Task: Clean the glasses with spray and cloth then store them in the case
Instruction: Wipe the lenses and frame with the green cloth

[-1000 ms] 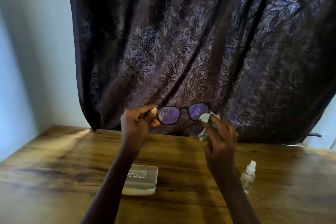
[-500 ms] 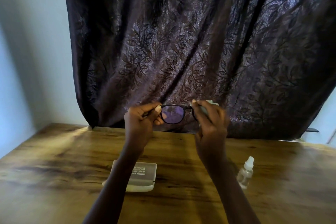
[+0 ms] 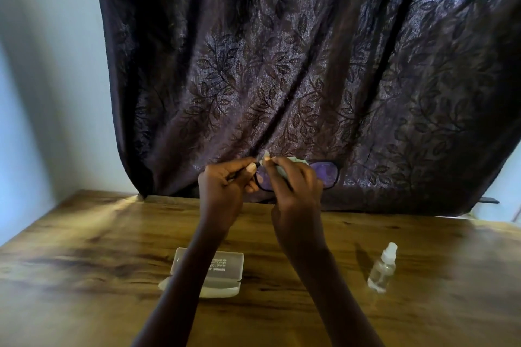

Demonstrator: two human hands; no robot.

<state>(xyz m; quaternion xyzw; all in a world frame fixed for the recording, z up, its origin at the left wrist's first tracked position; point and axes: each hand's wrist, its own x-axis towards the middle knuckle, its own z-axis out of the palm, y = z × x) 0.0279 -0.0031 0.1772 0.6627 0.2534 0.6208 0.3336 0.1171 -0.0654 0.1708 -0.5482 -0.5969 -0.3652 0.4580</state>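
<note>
Case [image 3: 222, 265] is lying flat toward the near edge of the desk [image 3: 84, 248], about mid-width, partly crossed by the left forearm. Whether it is latched I cannot tell. Spray bottle [image 3: 382, 272] is standing upright, white-topped, well apart from the case toward the right edge. Neither is being touched.

Further out, above the desk's far edge, both hands are working raised off the surface. Left hand [image 3: 222, 189] is pinching the glasses [image 3: 324, 175] at the left end of the frame, thumb on top, fingers curled beneath. Right hand [image 3: 296, 191] is pinching the pale cloth [image 3: 296, 161] around the lens next to that grip, thumb and fingertips pressed together through the fabric. The other lens is showing bare and violet-tinted, out to the right. Dark leaf-patterned curtain [image 3: 282, 65] is hanging behind.

Judgement: this is the wiping stage, and storing is not yet begun. Doing it well:
- Left hand bracing close to the lens being rubbed, so the frame is not twisting.
- Cloth covering both faces of the lens, with bare skin staying off the glass.
- Pressure light, circling from centre outward.
- Bare lens getting the same before anyone is reaching for the case.
</note>
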